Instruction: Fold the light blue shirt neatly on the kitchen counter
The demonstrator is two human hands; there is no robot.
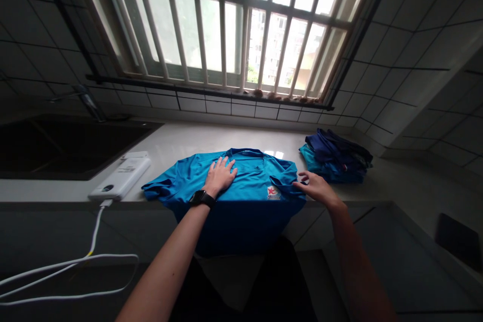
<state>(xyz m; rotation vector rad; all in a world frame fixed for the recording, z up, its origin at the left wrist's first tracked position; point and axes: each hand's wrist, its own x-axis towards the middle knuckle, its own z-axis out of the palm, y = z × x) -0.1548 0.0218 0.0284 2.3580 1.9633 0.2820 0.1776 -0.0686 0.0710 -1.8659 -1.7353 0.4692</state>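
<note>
A bright blue shirt point(249, 181) lies spread on the pale countertop point(196, 141), its lower part hanging over the front edge. My left hand point(220, 175) rests flat on the shirt's chest, fingers apart, with a black watch on the wrist. My right hand point(316, 187) pinches the shirt's right sleeve at its edge, close to a small red and white logo point(272, 192).
A pile of folded dark and blue clothes point(335, 161) sits at the right on the counter. A white power bank point(123, 177) with a white cable point(68, 271) lies at the left, beside a dark sink point(64, 146). A barred window point(226, 25) rises behind.
</note>
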